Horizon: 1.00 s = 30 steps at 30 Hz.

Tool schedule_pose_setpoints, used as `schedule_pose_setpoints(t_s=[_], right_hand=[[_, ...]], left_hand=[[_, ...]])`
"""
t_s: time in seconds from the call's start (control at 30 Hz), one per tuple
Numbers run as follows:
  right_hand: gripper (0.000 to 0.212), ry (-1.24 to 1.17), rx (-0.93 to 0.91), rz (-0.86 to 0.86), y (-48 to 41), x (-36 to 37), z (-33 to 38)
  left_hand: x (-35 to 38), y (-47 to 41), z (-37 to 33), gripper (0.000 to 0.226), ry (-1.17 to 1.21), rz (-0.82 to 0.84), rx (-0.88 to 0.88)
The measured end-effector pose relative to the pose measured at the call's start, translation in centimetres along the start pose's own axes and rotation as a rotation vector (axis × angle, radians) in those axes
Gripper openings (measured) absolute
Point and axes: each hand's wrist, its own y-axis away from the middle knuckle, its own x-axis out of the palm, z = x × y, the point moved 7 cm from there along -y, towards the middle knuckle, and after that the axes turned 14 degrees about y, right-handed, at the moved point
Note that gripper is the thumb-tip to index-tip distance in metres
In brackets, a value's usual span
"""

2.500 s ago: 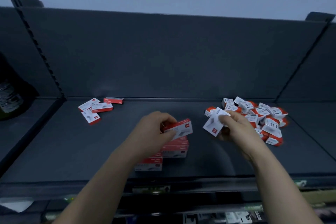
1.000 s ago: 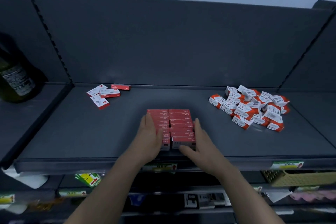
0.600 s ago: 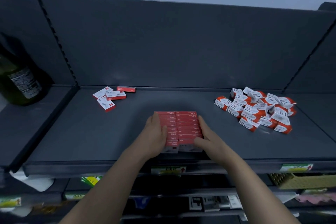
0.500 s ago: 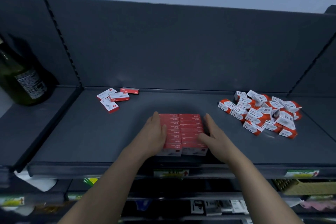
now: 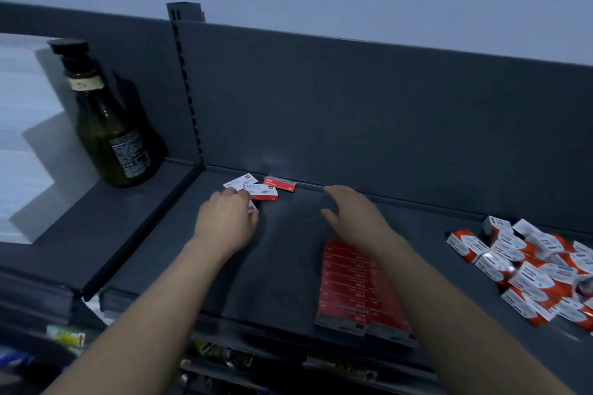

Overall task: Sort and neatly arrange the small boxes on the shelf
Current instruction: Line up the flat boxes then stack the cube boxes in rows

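Left hand [image 5: 226,223] curled round a box [image 5: 253,208] at back-left cluster [image 5: 261,191]. Right hand [image 5: 353,218] spread, holding nothing, above shelf [image 5: 282,266]. Red stack [image 5: 349,285] at front edge; pile [image 5: 529,269] on the right.

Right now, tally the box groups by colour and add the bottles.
Red-and-white loose boxes: 1 group
Red boxes in a neat block: 1 group
Orange-and-white boxes in a heap: 1 group
Dark green bottle: 1
Total: 4
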Motion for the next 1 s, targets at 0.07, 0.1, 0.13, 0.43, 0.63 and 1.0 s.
schedule_pose_setpoints(t_s=[0.07,0.1,0.13,0.43,0.63,1.0], right_hand=[[0.047,-0.004,-0.042,0.023,-2.5,0.9,1.5],[0.043,-0.012,-0.060,0.037,-3.6,1.4,2.2],[0.039,-0.028,-0.074,0.043,-4.7,2.0,2.7],[0.036,-0.167,0.097,0.252,-11.2,7.8,2.3],[0.019,-0.282,0.117,0.198,-11.9,8.3,2.3],[0.038,-0.456,0.106,0.261,-10.6,7.5,2.0]], left_hand=[[0.0,-1.5,1.5,0.036,-0.025,0.016,-0.033],[0.2,-2.2,2.0,0.037,-0.037,0.032,-0.041],[0.4,-2.9,2.3,0.039,-0.045,0.050,-0.048],[4.3,-7.4,4.1,0.046,0.022,0.212,-0.158],[5.2,-7.3,4.9,0.045,0.169,0.157,-0.168],[3.7,-5.0,2.8,0.026,0.702,0.038,-0.119]])
